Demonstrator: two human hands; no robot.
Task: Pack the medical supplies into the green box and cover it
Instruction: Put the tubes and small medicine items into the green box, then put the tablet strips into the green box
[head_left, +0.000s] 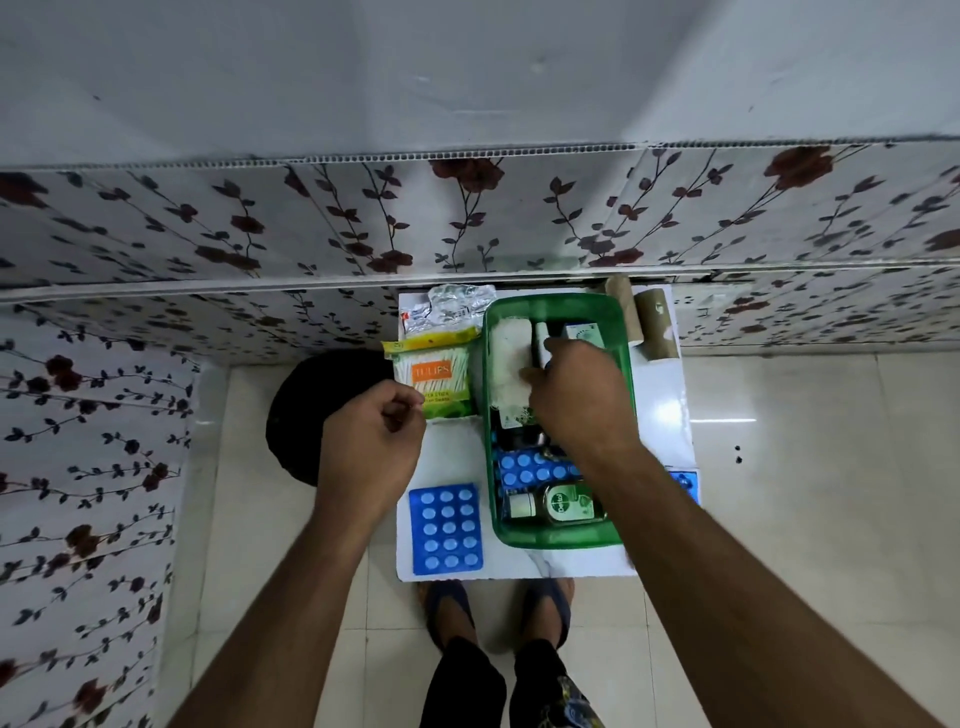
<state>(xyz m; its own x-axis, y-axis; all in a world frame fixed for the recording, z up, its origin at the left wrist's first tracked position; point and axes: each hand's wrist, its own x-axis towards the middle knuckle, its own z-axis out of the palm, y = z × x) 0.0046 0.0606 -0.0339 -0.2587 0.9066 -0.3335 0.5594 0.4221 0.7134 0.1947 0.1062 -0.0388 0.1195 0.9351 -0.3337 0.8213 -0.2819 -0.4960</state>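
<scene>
Right hand (571, 389) down inside the green box (626, 415) on the small white table (452, 452), fingers curled onto a white tube (542, 345) standing beside a white gauze pad (511, 366). Lower in the box: a blue blister pack (535, 470) and a green antiseptic bottle (563, 504). Left hand (371, 447) hovering left of the box, loosely closed, thumb and forefinger pinched, contents impossible to tell. Just beyond it, a cotton-swab packet (434, 376); nearer, another blue blister sheet (445, 529) flat on the table.
</scene>
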